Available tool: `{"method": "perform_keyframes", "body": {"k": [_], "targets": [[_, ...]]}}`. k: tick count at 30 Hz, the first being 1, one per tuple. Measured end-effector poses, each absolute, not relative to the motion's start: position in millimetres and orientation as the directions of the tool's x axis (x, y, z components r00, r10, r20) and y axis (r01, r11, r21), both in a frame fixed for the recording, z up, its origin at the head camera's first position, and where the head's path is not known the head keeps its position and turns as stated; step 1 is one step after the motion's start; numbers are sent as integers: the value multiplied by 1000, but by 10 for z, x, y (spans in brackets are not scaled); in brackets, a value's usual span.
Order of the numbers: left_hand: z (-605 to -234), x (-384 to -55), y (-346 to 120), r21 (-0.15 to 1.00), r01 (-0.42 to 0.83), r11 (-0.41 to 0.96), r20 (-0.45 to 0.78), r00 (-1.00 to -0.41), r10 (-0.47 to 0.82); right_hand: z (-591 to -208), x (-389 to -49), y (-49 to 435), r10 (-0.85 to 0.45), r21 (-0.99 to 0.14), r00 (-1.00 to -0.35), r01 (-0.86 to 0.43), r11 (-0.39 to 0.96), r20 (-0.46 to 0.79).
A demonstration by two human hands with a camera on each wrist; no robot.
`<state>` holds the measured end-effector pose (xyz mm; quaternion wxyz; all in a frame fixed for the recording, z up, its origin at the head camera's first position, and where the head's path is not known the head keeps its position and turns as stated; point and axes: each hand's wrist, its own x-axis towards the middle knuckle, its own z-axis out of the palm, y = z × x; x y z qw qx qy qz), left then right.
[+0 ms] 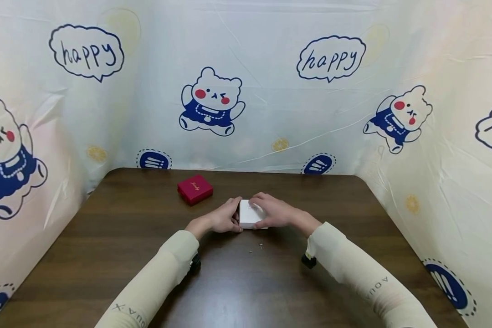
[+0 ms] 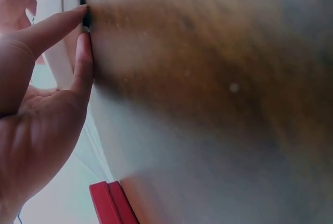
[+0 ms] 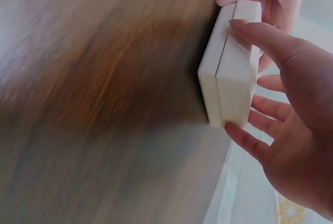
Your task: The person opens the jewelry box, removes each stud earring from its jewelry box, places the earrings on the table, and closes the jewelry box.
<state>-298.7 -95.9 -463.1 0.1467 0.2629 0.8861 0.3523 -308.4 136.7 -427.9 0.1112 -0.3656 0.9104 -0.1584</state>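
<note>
A small white lidded box sits on the brown table in the middle of the head view. My left hand holds its left side, thumb at the near corner and fingers reaching round behind. Over the right part of the box is my right hand, gripping it between thumb and fingers. In the right wrist view the thumb tip presses at the seam below the lid, while the other fingers reach along the far side. The lid lies flush on the base. Part of the box's top is hidden by the right hand.
A red box with gold lettering stands at the back left of the table. Just in front of the white box lie a tiny pin-like piece and a smaller speck-sized piece. A printed curtain surrounds the table.
</note>
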Motion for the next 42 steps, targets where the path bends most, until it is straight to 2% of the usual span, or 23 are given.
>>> {"method": "perform_keyframes", "body": {"k": [6,28,42], "targets": [[-4625,-2961,-963,722,369,585,-64,-807,588,-4284,-3085,1292,-684,-311,-721,-628,714,-114],[-4587,-2948,-967,687,391,612,-87,-792,604,-4265,-3098,1326,-688,-313,-718,-634,707,-102],[-4596,-2958,-957,706,375,600,-87,-796,600,-4248,-3083,1331,-689,-301,-719,-640,707,-90]]}}
